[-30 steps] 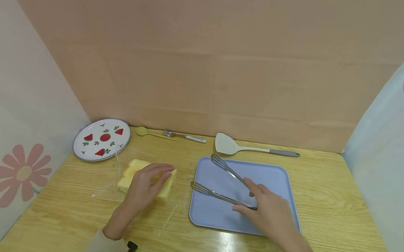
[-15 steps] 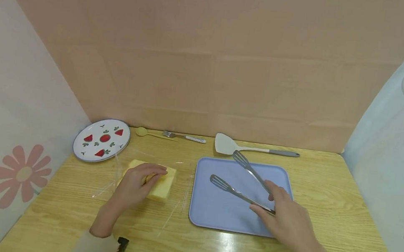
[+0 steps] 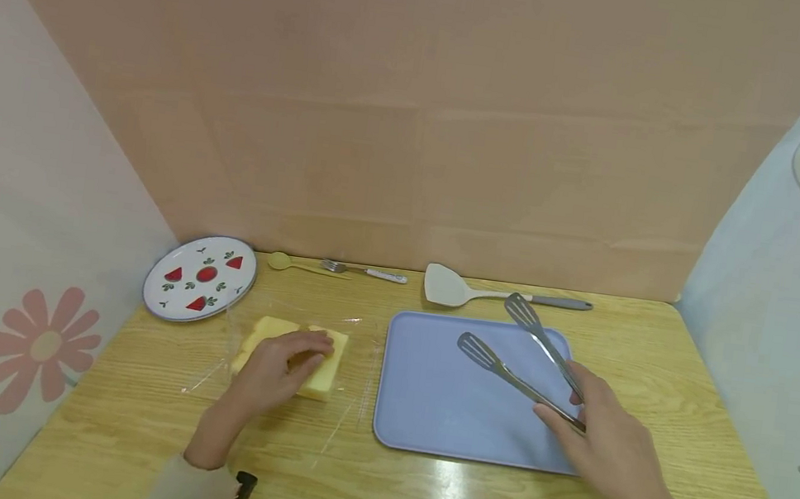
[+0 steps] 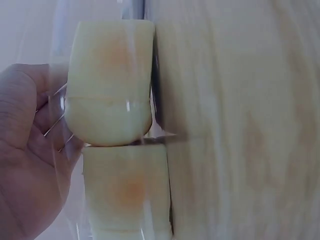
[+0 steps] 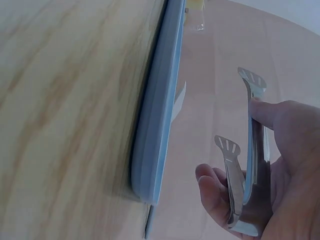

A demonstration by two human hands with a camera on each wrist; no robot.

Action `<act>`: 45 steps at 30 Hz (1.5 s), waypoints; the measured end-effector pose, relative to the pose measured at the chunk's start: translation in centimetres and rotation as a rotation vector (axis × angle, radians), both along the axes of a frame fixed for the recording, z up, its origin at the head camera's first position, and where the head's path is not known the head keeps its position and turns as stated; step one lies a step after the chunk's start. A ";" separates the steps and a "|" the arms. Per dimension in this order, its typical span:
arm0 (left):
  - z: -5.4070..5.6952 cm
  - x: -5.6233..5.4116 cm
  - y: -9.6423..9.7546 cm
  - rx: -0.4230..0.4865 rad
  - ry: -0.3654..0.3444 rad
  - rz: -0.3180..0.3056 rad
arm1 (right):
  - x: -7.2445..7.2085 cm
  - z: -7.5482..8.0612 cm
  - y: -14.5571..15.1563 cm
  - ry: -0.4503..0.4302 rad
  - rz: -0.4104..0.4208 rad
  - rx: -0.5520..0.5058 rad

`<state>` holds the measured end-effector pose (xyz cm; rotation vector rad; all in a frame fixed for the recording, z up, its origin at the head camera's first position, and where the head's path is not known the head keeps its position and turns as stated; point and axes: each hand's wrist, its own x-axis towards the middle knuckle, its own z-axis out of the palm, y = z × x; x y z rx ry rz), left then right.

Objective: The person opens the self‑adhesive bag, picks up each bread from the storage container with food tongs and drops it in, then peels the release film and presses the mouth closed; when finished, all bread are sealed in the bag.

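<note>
A tan backdrop and printed side panels around a wooden table make a screened-off booth.

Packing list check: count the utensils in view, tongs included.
4: yellow spoon, fork and spatula, left to right along the far edge of the table; tongs in the right hand.

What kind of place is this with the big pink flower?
Perhaps a little booth set up for food play or practice: a wood-grain table with a spatula and a watermelon-patterned plate on it, beside a flower-printed side panel.
</note>
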<state>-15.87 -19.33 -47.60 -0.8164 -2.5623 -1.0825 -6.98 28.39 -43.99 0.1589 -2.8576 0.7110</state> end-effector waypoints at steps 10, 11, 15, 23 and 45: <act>0.4 0.2 0.3 -0.077 -0.030 -0.013 | 0.4 0.0 2.3 -0.065 -0.051 -0.034; 0.5 0.2 0.4 -0.079 -0.040 -0.011 | 0.4 0.0 2.6 -0.071 -0.057 -0.039; 0.8 0.3 0.5 -0.085 -0.066 0.008 | 0.5 -0.2 3.7 -0.087 -0.077 -0.053; 1.2 0.5 0.6 -0.114 -0.091 0.055 | 0.2 -0.5 6.6 -0.149 -0.150 -0.074; 0.1 0.4 0.2 -0.066 -0.036 0.005 | 0.2 -1.7 11.8 -0.315 -0.307 0.100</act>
